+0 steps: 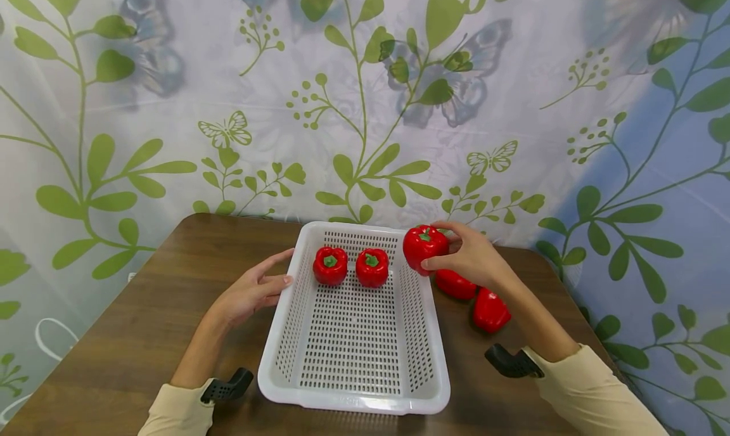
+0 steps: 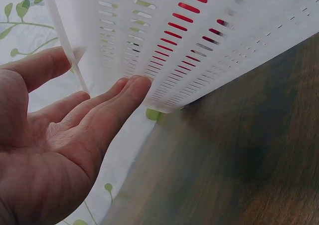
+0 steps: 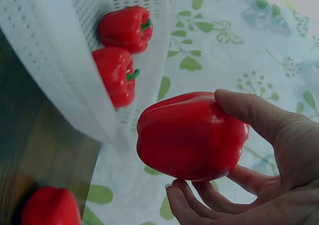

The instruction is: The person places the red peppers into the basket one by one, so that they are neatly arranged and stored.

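A white perforated plastic basket (image 1: 353, 334) sits on the wooden table. Inside it, two red bell peppers with green stems, the left one (image 1: 330, 266) and the right one (image 1: 372, 268), stand side by side toward the far end. My right hand (image 1: 464, 258) grips another red bell pepper (image 3: 192, 135) between thumb and fingers, above the basket's far right rim. My left hand (image 1: 253, 290) holds the basket's left rim, its thumb over the edge and its fingers (image 2: 117, 108) against the outer wall.
Right of the basket, two more red bell peppers lie on the table, one (image 1: 455, 284) partly behind the held pepper and one (image 1: 490, 310) nearer. A leaf-patterned cloth (image 1: 365, 106) hangs behind the wooden table (image 1: 188, 277). A white cable (image 1: 45, 338) shows at the left.
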### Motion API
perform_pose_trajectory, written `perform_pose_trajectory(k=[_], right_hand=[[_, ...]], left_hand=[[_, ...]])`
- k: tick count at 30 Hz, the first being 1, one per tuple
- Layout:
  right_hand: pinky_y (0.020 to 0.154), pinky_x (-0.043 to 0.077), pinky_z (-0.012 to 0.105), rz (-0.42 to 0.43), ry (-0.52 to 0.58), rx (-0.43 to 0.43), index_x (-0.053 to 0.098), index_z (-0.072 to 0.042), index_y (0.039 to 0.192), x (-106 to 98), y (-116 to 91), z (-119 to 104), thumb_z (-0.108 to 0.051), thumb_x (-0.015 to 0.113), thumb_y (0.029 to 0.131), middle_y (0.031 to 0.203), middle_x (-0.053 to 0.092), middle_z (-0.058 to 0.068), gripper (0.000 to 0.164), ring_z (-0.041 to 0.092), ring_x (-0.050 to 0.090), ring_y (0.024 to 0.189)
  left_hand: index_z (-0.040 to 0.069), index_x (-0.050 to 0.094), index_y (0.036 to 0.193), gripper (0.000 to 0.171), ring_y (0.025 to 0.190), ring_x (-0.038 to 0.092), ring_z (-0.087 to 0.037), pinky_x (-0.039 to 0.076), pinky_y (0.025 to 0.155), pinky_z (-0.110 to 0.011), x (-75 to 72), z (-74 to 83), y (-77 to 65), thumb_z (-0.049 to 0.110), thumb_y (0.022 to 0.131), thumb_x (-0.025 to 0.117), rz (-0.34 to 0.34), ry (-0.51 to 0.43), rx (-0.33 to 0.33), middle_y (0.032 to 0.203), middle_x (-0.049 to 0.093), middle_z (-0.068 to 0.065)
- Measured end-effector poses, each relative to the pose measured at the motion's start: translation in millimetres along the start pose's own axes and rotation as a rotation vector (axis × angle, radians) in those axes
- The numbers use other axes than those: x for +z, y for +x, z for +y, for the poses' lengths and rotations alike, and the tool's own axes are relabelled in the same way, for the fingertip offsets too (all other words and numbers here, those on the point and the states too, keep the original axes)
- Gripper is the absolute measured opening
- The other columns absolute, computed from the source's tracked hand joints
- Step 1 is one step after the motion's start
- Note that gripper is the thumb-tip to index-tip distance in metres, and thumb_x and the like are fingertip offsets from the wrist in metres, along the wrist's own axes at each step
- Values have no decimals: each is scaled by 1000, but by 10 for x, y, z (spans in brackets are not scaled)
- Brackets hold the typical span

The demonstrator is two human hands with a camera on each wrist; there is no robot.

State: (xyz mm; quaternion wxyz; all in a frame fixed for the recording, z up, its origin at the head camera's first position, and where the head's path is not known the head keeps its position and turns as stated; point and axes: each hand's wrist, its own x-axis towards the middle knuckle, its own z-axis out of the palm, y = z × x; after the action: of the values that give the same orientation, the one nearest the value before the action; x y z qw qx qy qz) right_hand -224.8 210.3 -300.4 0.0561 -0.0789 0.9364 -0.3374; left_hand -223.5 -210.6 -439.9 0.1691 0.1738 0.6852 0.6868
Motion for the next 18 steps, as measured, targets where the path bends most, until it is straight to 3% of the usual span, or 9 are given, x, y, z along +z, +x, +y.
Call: perform_pose_trajectory(k=[12, 18], right_hand=[[97, 55, 52, -75, 93, -75, 45, -22, 151, 226, 158, -252, -33, 83, 81, 138, 59, 16, 81, 36, 59, 123], [90, 59, 45, -123, 108, -123, 46, -20, 151, 360, 223, -365, -28, 83, 81, 136, 58, 15, 79, 35, 62, 118]], left_hand=[[19, 21, 163, 69, 121, 66, -39, 57, 98, -47, -3, -4, 4, 18, 104, 58, 0, 6, 0, 146, 51, -31], [19, 20, 163, 69, 120, 67, -36, 57, 97, -45, -8, -9, 3, 17, 104, 58, -4, 1, 1, 146, 51, -31]])
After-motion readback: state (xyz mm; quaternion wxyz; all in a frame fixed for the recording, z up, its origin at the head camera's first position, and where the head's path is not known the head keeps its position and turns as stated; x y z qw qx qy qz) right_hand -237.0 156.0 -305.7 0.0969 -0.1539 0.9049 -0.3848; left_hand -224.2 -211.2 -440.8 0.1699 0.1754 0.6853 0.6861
